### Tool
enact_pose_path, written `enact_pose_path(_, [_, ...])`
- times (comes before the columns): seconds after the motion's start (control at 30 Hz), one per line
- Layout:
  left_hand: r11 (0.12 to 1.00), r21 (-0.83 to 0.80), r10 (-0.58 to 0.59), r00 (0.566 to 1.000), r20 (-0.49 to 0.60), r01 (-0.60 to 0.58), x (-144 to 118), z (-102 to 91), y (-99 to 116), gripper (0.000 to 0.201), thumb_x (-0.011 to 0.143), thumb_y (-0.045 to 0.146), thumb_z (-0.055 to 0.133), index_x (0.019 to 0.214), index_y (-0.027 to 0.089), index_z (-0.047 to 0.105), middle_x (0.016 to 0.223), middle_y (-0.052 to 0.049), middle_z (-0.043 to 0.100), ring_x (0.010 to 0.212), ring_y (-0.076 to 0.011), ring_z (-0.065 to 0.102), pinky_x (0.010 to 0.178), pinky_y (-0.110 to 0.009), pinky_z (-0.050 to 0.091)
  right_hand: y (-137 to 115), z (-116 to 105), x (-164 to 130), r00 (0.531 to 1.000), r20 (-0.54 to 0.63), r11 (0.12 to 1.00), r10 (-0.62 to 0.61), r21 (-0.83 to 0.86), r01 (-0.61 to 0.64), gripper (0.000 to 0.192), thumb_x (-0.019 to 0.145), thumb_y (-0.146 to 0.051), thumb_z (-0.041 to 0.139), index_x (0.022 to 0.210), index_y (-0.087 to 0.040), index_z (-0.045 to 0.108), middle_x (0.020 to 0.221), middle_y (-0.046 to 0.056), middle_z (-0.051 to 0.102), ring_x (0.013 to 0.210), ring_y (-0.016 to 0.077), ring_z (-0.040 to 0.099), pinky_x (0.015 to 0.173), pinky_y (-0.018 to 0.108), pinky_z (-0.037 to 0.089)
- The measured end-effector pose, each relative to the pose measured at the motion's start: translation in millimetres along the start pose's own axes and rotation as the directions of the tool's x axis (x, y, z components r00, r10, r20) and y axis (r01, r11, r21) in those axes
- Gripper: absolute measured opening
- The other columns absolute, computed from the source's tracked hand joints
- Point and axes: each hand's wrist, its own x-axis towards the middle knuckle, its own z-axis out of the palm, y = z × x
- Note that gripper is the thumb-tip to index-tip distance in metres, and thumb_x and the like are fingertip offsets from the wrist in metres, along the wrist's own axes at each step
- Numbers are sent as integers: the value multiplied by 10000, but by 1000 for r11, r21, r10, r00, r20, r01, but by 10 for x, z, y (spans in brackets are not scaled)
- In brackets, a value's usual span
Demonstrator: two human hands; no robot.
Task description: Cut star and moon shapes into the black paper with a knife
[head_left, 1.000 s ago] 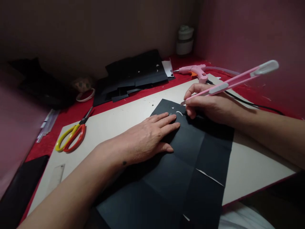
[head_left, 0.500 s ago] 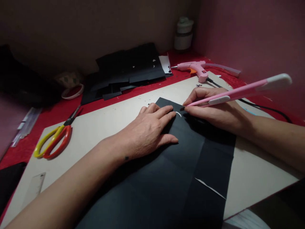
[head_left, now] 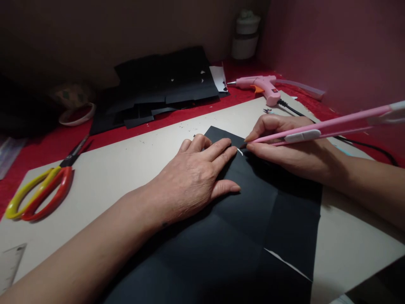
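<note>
Black paper sheet (head_left: pixel 253 219) lies flat on the pale board (head_left: pixel 126 169), creased into panels, with a slit near its right edge and a small white cut by the far corner. Left hand (head_left: pixel 196 177) presses it, palm down, fingers spread. Right hand (head_left: pixel 284 145) grips a pink craft knife (head_left: pixel 316 128) pen-fashion, tip on the paper at that cut.
</note>
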Motion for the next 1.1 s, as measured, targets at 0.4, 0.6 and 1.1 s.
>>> enact_pose_path(0.4, [999,47,28,999,-44,-26,-20,24,-1,691,984,571,481,1460,71,500,1487,-145,531,1075,-354,463,985,-584,437,-42,3,15,1000,11,999,-6,-53,7,71,795,-171,659,749,-220,637,612,-22,590,531,128,489,516,300,380])
enact_pose_path(0.6, [999,50,22,999,-26,-20,-11,18,10,682,983,558,499,1465,76,495,1483,-136,537,1079,-353,470,980,-577,444,-34,20,18,999,-14,997,-39,-73,38,81,794,-169,650,732,-217,633,613,-36,591,519,109,461,513,290,368])
enact_pose_path(1.1, [998,60,26,999,-32,-24,-14,13,16,673,998,543,479,1469,62,484,1478,-151,537,1081,-359,475,981,-578,441,-50,15,26,999,-11,993,-49,-110,47,102,793,-146,636,726,-220,616,593,-55,570,502,95,430,491,280,327])
